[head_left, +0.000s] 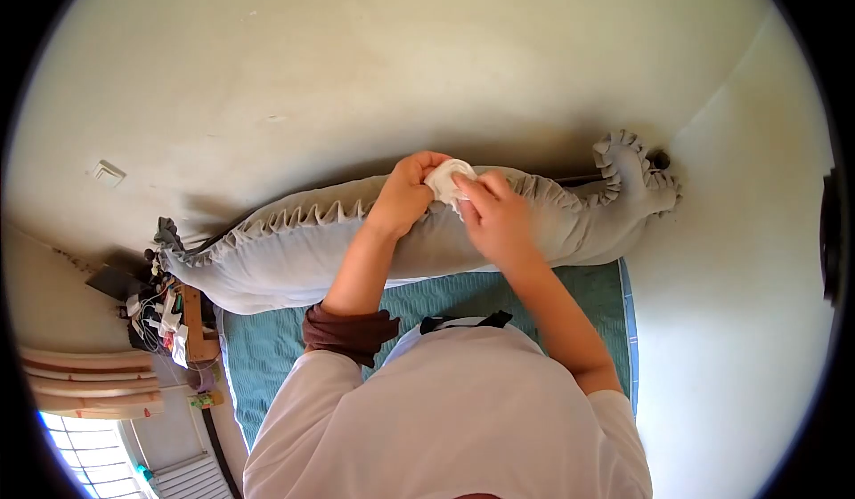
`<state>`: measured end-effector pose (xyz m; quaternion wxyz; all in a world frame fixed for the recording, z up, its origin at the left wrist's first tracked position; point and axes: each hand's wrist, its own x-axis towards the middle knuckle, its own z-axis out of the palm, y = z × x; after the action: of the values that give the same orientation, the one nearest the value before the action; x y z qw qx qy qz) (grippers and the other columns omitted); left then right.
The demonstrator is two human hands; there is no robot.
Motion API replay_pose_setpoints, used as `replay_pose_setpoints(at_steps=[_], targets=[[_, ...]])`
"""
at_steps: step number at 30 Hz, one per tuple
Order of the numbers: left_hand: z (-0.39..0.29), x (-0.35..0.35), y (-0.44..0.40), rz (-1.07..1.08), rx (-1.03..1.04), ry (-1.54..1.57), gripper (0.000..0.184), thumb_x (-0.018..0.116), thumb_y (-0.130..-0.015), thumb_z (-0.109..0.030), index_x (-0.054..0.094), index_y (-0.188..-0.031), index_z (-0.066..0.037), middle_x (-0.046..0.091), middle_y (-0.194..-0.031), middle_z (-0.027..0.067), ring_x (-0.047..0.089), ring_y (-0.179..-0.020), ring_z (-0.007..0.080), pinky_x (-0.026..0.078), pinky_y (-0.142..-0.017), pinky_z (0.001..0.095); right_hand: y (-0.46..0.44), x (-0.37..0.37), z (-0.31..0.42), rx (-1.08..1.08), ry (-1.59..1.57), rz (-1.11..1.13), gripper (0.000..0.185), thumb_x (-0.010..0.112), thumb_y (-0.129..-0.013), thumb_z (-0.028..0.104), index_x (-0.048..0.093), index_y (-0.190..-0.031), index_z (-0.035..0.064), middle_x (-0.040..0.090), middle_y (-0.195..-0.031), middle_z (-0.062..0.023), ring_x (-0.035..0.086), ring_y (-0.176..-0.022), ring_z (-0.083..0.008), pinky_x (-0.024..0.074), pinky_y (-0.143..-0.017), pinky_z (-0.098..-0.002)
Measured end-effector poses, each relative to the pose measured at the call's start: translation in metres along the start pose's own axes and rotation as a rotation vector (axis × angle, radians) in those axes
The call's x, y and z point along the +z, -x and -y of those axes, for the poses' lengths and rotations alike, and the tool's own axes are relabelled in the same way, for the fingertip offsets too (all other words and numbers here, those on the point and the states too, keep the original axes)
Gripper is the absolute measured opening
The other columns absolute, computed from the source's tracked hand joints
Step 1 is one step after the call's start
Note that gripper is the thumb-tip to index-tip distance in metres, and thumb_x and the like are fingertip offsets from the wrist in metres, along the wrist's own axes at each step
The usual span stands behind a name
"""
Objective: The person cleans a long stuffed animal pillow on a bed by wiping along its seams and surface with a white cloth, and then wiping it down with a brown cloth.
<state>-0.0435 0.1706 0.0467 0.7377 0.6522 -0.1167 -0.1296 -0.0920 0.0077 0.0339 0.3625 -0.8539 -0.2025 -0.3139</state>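
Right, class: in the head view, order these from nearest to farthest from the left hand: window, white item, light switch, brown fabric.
1. White item: held in the left hand.
2. Brown fabric: around the left arm.
3. Light switch: on the wall, leftward.
4. Window: lower left corner.

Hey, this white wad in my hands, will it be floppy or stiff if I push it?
Probably floppy: the white wad looks soft and crumpled, with an uneven lower edge. It's likely light too, being small beside the left hand and right hand holding it.
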Motion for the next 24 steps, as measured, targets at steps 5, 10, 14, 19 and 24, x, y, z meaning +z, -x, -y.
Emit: replay_pose_setpoints(at_steps=[5,10,14,19,24], targets=[[0.001,-0.005,0.002,-0.006,-0.065,-0.139,0.039,0.047,-0.081,0.014,0.055,-0.118,0.005,0.067,-0.098,0.0089,0.059,-0.088,0.0092,0.046,-0.078,0.021,-0.004,0.004,-0.045,0.185,0.055,-0.059,0.024,0.067,-0.077,0.007,0.067,-0.1,0.0131,0.055,-0.086,-0.0066,0.061,-0.072,-0.0255,0.0491,-0.059,-0.0372],[-0.004,0.002,0.008,-0.001,0.02,0.026,0.039,0.049,-0.082,0.012,0.053,-0.121,0.005,0.067,-0.099,0.0089,0.059,-0.087,0.0094,0.046,-0.078,0.0205,0.005,-0.004,-0.012,0.023,-0.014,0.08,0.022,0.067,-0.078,0.007,0.068,-0.099,0.013,0.055,-0.087,-0.0055,0.061,-0.073,-0.0251,0.0489,-0.061,-0.0362],[-0.01,0.008,0.024,-0.118,0.113,-0.374,0.041,0.058,-0.082,0.006,0.053,-0.123,0.001,0.067,-0.099,0.0099,0.06,-0.086,0.013,0.046,-0.079,0.0229,0.007,-0.015,-0.063,0.188,0.063,-0.074,0.023,0.067,-0.078,0.009,0.069,-0.101,0.0133,0.056,-0.09,-0.0056,0.061,-0.075,-0.0254,0.0486,-0.063,-0.034],[-0.015,0.004,0.038,-0.23,0.436,-1.234,0.03,0.064,-0.082,-0.002,0.061,-0.111,0.0,0.066,-0.093,0.0083,0.059,-0.084,0.0142,0.046,-0.076,0.025,-0.007,-0.034,-0.049,0.155,-0.139,-0.342,0.02,0.064,-0.08,0.006,0.069,-0.1,0.0067,0.06,-0.093,-0.0082,0.059,-0.075,-0.0212,0.0476,-0.063,-0.0304],[0.007,0.002,0.034,-0.127,0.12,-0.338,0.018,0.062,-0.082,-0.001,0.063,-0.1,0.001,0.062,-0.084,-0.0003,0.054,-0.077,0.0085,0.044,-0.069,0.0229,-0.007,-0.033,-0.01,0.091,-0.246,-0.282,0.023,0.064,-0.079,0.002,0.069,-0.1,0.0086,0.06,-0.102,-0.0076,0.061,-0.08,-0.0201,0.048,-0.06,-0.029]])
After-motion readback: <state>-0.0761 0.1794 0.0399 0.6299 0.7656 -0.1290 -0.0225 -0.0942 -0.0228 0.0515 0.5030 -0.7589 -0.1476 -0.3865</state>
